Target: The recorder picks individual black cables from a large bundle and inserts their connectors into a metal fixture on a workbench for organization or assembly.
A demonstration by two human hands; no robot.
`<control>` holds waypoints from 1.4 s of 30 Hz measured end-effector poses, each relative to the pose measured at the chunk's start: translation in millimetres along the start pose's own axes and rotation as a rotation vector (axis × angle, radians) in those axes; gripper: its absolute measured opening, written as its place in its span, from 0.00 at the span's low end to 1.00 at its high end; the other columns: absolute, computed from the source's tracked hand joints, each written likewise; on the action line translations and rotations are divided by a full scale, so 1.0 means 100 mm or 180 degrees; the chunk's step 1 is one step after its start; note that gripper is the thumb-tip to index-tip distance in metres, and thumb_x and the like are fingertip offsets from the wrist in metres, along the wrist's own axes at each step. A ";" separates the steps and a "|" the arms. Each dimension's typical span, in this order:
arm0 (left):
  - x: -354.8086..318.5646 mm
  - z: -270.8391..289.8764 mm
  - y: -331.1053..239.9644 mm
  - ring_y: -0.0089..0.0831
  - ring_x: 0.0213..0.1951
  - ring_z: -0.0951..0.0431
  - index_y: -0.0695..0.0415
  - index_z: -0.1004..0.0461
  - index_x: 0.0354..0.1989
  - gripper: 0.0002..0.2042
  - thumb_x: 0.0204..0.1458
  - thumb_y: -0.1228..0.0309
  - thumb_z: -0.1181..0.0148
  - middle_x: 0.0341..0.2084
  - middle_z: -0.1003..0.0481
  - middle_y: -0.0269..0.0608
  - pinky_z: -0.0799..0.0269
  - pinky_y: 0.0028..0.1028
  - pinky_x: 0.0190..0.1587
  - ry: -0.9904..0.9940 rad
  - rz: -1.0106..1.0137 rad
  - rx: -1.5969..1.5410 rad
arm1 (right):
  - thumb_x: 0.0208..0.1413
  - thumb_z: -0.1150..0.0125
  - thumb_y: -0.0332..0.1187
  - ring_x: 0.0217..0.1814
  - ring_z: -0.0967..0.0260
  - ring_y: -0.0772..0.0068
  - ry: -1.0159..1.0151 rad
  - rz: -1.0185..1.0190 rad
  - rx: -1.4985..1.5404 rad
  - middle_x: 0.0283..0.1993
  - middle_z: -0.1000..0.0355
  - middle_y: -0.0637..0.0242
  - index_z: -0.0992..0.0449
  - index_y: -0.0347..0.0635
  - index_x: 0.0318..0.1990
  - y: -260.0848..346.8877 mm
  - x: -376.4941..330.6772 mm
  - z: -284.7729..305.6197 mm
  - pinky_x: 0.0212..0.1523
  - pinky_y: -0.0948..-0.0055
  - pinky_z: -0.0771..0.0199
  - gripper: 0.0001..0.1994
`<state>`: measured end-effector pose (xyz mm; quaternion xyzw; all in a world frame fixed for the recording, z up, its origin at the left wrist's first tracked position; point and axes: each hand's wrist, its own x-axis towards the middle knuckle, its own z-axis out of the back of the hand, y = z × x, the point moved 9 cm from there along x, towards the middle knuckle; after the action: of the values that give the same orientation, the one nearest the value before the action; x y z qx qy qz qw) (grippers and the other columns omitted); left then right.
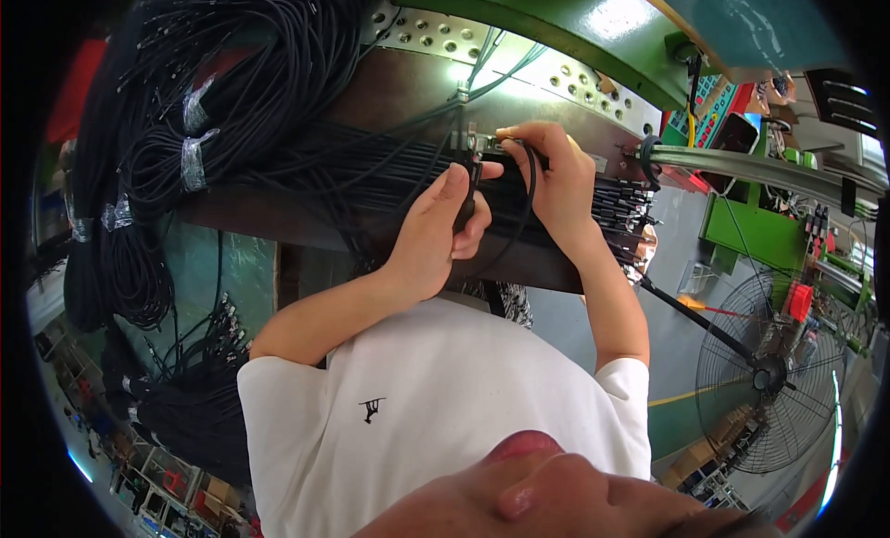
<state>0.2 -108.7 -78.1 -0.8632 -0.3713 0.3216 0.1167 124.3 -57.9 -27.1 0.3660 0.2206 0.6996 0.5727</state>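
The left hand (pixel 432 230) is curling half-closed beside something dark; whether it is gripping this, I cannot tell. Near it, the right hand (pixel 562 175) is pinching a black cable (pixel 533 188) near its end, the cable arching down. Beneath, a long cable bundle (pixel 371 158) is lying across the brown tabletop (pixel 417 76). Beyond, a green beam (pixel 547 21) is spanning the back.

The left forearm (pixel 326 314) slanted up and rightward from a bent elbow; the left hand (pixel 431 227) stood thumb-up, its fingers (pixel 475 225) curled. The right forearm (pixel 612 297) leaned leftward toward its wrist, and the right hand (pixel 564 178), just beside, pinched thumb against forefinger.
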 end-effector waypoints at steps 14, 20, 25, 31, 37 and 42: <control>-0.02 -0.02 0.09 0.16 0.19 0.45 0.57 0.32 0.36 0.13 0.64 0.60 0.56 0.18 0.38 0.30 0.49 0.17 0.20 0.0050 0.0463 -0.0059 | 0.45 0.39 0.24 0.37 0.28 0.58 0.0864 0.0393 -0.0935 0.35 0.27 0.64 0.28 0.42 0.33 0.21 0.14 -0.11 0.36 0.66 0.27 0.07; 0.00 -0.15 0.06 0.17 0.20 0.40 0.57 0.32 0.34 0.13 0.63 0.60 0.54 0.20 0.35 0.30 0.46 0.17 0.21 0.0187 0.0464 0.0247 | 0.42 0.41 0.31 0.47 0.31 0.66 0.0819 0.2187 -0.1339 0.43 0.29 0.67 0.24 0.44 0.40 0.85 -0.03 0.12 0.52 0.60 0.32 0.14; -0.06 -0.13 0.00 0.16 0.19 0.42 0.58 0.32 0.35 0.13 0.63 0.60 0.54 0.17 0.38 0.29 0.48 0.18 0.20 0.0330 0.0434 0.1150 | 0.44 0.41 0.31 0.45 0.30 0.67 0.0137 0.1761 -0.2112 0.38 0.28 0.69 0.25 0.44 0.38 0.53 0.03 0.46 0.54 0.62 0.33 0.11; -0.15 -0.12 -0.05 0.12 0.20 0.43 0.56 0.32 0.33 0.13 0.63 0.59 0.52 0.18 0.39 0.24 0.49 0.15 0.20 0.0223 0.0133 0.1740 | 0.44 0.37 0.36 0.49 0.31 0.72 0.0504 0.1964 -0.1508 0.40 0.27 0.75 0.26 0.50 0.32 0.54 -0.16 0.26 0.56 0.56 0.36 0.08; -0.30 -0.09 -0.05 0.12 0.17 0.46 0.58 0.34 0.34 0.12 0.64 0.62 0.53 0.18 0.40 0.25 0.50 0.17 0.19 0.0187 0.0323 0.1400 | 0.46 0.41 0.32 0.48 0.32 0.67 0.0298 0.1723 -0.1810 0.44 0.26 0.72 0.24 0.50 0.37 0.24 -0.12 0.45 0.53 0.62 0.34 0.09; -0.50 -0.46 -0.94 0.22 0.24 0.27 0.64 0.27 0.36 0.08 0.61 0.72 0.50 0.23 0.25 0.37 0.33 0.21 0.25 -0.0036 -0.2985 0.4121 | 0.47 0.42 0.26 0.40 0.27 0.66 0.0028 0.1824 -0.1925 0.37 0.26 0.67 0.25 0.42 0.39 0.26 -0.16 0.32 0.47 0.66 0.29 0.10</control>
<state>-49.1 -77.4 21.6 -0.3764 -0.4357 0.3950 0.7158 133.3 -83.1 8.2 0.2250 -0.1031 0.8655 0.4356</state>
